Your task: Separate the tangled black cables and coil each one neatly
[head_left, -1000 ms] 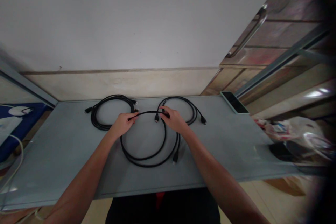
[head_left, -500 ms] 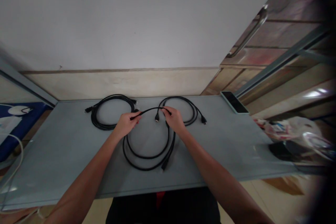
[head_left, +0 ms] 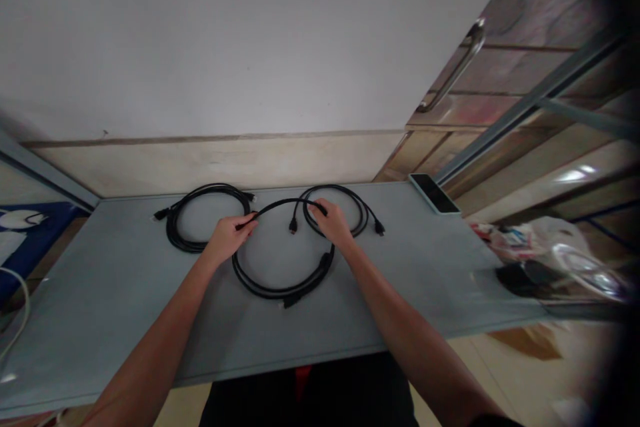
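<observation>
A black cable [head_left: 273, 295] forms a round loop near the middle of the grey table, its upper part lifted between both hands. My left hand [head_left: 231, 235] pinches the loop at its upper left. My right hand [head_left: 331, 220] grips it at the upper right. One connector [head_left: 291, 301] of this cable points left at the loop's bottom. Behind my left hand lies a coiled black cable [head_left: 173, 230] with connectors at both sides. Another coiled black cable [head_left: 353, 193] rests behind my right hand, its plugs at left and right.
A phone [head_left: 435, 194] lies at the table's back right corner. Plastic bags [head_left: 535, 237] and a dark object [head_left: 523, 278] are at the right edge. A white wall panel [head_left: 225, 47] rises behind the grey table [head_left: 125, 293]. A white cord [head_left: 23, 307] hangs at left.
The held loop's strands have come closer together, and its lower connector has moved left and up. Both hands have moved slightly apart. The camera view has shifted a little.
</observation>
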{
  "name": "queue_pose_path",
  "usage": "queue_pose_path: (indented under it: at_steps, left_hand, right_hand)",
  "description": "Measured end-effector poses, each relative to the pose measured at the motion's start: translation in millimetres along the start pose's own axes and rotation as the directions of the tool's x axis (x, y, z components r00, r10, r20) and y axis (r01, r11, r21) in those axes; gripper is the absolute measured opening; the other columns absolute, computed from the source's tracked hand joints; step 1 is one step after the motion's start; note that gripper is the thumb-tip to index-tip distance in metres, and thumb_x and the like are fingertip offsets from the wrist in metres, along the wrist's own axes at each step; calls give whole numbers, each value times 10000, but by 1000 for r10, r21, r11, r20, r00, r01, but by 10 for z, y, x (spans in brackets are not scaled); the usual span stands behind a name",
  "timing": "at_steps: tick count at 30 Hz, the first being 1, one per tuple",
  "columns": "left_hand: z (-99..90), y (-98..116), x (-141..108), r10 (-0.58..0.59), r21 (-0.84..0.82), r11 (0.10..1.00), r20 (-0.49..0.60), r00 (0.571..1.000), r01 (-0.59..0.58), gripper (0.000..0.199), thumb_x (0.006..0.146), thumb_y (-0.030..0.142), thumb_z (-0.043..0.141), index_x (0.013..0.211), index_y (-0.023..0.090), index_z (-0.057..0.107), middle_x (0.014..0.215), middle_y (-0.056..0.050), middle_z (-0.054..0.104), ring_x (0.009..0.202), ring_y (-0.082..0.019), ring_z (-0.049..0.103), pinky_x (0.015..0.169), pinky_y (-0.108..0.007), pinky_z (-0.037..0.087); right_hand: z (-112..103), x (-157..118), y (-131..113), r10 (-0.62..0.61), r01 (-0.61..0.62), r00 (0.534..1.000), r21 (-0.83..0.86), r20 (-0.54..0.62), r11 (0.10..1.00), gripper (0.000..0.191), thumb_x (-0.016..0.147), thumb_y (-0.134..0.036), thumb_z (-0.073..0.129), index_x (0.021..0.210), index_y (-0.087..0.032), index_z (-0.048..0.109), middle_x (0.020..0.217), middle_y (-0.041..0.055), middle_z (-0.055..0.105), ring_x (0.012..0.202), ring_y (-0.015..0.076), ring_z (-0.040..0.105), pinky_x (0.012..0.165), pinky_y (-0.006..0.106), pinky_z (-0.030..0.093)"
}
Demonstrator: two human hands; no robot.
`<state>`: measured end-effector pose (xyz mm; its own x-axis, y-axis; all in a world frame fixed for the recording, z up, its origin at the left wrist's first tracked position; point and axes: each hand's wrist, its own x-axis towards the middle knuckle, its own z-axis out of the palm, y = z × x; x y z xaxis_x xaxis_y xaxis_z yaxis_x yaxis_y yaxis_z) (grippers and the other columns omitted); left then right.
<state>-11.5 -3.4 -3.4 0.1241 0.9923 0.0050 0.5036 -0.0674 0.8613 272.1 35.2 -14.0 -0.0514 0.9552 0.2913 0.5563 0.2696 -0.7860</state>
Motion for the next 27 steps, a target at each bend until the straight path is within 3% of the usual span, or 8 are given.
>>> queue_pose_path:
  at_steps: [6, 9, 12, 16, 20, 27]
  left_hand:
    - [87, 29, -15, 229, 212, 947, 86, 970, -242, 370, 911, 335, 533, 1160, 135, 721, 836, -99, 749, 705, -195, 650, 689, -280, 484]
    - [161, 64, -30, 268, 237, 925, 149, 952, -298, 344, 931, 321, 510, 1123, 153, 740, 937, -120, 754, 821, -223, 678, 779, -302, 490]
    - [213, 91, -40, 271, 245, 920, 167, 948, -306, 343, 934, 319, 508, 1130, 156, 738, 955, -122, 754, 854, -233, 682, 808, -312, 491]
    - [220, 110, -48, 239, 182, 948, 130, 962, -260, 372, 917, 334, 539, 1193, 147, 705, 873, -93, 755, 734, -202, 669, 715, -289, 499]
    - [165, 122, -56, 86, 91, 991, 103, 991, -95, 451, 910, 380, 535, 1265, 131, 658, 606, -22, 663, 475, -137, 548, 497, -241, 436]
    - [168, 146, -69, 55, -18, 998, 114, 992, -53, 448, 884, 349, 563, 1256, 120, 658, 608, -11, 647, 473, -130, 559, 500, -243, 452]
  right_hand:
    - [37, -131, -178, -190, 208, 931, -26, 311, 978, 230, 926, -295, 521, 976, -196, 723, 873, 59, 724, 768, 186, 638, 747, 295, 461]
    - [99, -198, -249, -248, 247, 897, 48, 365, 968, 237, 914, -256, 551, 1073, -212, 721, 1017, 79, 737, 914, 214, 664, 849, 331, 484]
    - [163, -219, -254, -247, 234, 898, 80, 365, 969, 269, 903, -219, 555, 1117, -215, 719, 1087, 87, 732, 976, 228, 672, 899, 357, 491]
    - [173, -170, -194, -138, 129, 952, 50, 274, 990, 259, 905, -252, 548, 1072, -223, 744, 1013, 80, 752, 898, 230, 694, 847, 363, 519]
    - [76, -73, -107, -36, 35, 995, 14, 90, 999, 251, 895, -280, 558, 1044, -231, 754, 1010, 74, 754, 910, 253, 695, 846, 390, 522]
    - [-79, 34, 41, 45, -45, 982, 1, -186, 999, 269, 880, -320, 557, 1012, -180, 745, 1032, 118, 740, 974, 279, 672, 883, 415, 500]
